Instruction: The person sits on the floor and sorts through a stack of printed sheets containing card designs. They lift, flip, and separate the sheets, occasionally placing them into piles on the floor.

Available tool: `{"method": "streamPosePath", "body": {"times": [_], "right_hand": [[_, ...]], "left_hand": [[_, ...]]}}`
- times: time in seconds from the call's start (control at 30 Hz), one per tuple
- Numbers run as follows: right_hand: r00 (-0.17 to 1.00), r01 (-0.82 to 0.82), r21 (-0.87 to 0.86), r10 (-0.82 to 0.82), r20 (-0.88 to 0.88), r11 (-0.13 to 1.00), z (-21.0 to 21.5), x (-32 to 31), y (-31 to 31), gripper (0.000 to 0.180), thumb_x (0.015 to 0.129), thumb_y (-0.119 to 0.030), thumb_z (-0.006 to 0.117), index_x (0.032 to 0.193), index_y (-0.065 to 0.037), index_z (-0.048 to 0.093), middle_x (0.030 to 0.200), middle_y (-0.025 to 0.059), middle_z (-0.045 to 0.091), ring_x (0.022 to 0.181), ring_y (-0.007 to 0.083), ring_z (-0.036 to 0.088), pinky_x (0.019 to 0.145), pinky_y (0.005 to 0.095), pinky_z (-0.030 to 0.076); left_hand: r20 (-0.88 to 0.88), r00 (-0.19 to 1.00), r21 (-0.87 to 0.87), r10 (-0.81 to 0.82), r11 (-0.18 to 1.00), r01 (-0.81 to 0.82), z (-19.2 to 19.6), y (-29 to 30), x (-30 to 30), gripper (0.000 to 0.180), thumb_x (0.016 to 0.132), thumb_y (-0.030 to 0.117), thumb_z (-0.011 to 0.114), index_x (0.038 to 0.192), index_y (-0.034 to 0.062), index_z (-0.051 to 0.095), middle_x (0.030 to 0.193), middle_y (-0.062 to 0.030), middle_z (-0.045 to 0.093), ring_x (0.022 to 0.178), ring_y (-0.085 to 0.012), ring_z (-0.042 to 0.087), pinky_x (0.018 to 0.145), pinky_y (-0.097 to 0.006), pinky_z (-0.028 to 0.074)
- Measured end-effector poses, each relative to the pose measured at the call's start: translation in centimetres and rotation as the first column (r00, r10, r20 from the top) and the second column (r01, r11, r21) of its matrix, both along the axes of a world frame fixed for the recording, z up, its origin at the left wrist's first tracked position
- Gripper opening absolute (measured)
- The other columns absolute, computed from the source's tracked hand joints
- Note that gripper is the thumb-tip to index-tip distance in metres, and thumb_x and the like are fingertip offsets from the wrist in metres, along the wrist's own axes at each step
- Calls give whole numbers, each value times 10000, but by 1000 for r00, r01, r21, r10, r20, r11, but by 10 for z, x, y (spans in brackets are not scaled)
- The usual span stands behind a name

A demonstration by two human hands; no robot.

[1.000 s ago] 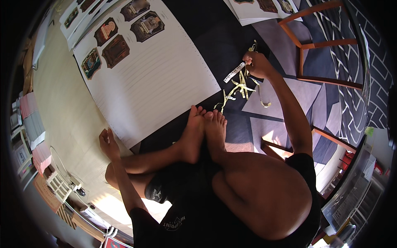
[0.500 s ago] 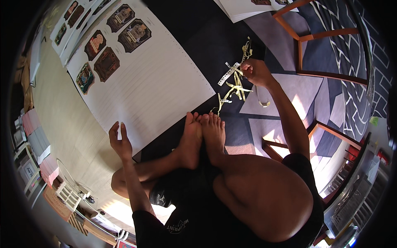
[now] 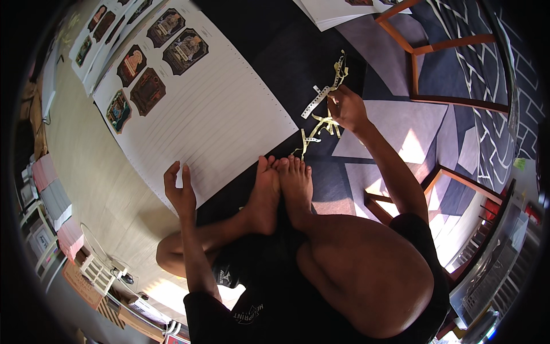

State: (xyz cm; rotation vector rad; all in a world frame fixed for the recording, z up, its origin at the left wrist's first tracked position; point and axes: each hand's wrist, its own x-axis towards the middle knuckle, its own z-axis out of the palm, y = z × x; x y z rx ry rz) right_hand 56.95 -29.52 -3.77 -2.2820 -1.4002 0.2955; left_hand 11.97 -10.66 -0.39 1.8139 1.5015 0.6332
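Note:
I sit on the floor with my bare feet [image 3: 281, 189] together in front of me. My right hand [image 3: 345, 107] reaches forward to a heap of pale yellow paper strips [image 3: 322, 119] on the dark rug and pinches one strip [image 3: 316, 101] at its end. My left hand [image 3: 179, 189] hovers, fingers spread, over the near corner of a large white lined sheet [image 3: 212, 109]. Several dark picture cutouts [image 3: 152, 63] are stuck along that sheet's far left part.
A wooden chair frame [image 3: 441, 51] stands at the far right on a patterned rug [image 3: 498, 97]. More white sheets [image 3: 344, 11] lie at the top. Stacked pink and white boxes [image 3: 51, 195] sit at the left, and a low wooden frame [image 3: 412, 200] lies by my right leg.
My left hand has lifted off the floor and moved up onto the sheet's corner. My right hand stayed at the strips, shifting slightly as it takes hold of one.

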Motion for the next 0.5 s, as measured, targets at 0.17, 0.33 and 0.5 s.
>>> {"method": "streamPosePath", "body": {"times": [0.17, 0.33, 0.5], "right_hand": [[981, 99, 78, -84, -175, 992, 14, 5, 2, 106, 874, -118, 669, 864, -18, 702, 809, 126, 657, 684, 264, 658, 624, 364, 520], [941, 188, 118, -145, -306, 975, 31, 14, -1, 161, 893, -169, 697, 843, -17, 708, 768, 113, 674, 633, 207, 631, 590, 316, 475], [880, 234, 0, -212, -425, 972, 66, 17, 5, 237, 924, -198, 696, 806, 7, 678, 652, 32, 568, 576, 79, 472, 528, 279, 364]], "left_hand": [[45, 999, -27, -1, 1000, 2, -3, -5, 0, 292, 933, 207, 708, 1125, -8, 658, 1101, -128, 667, 1069, -233, 620, 983, -384, 474], [71, 996, -31, -47, 998, 49, -4, -12, 19, 275, 929, 189, 706, 1122, -2, 658, 1100, -126, 669, 1068, -237, 622, 977, -377, 472], [90, 989, -12, -121, 992, 122, 2, -18, 50, 268, 924, 183, 707, 1113, 0, 653, 1098, -132, 673, 1070, -247, 625, 969, -377, 471]]}}
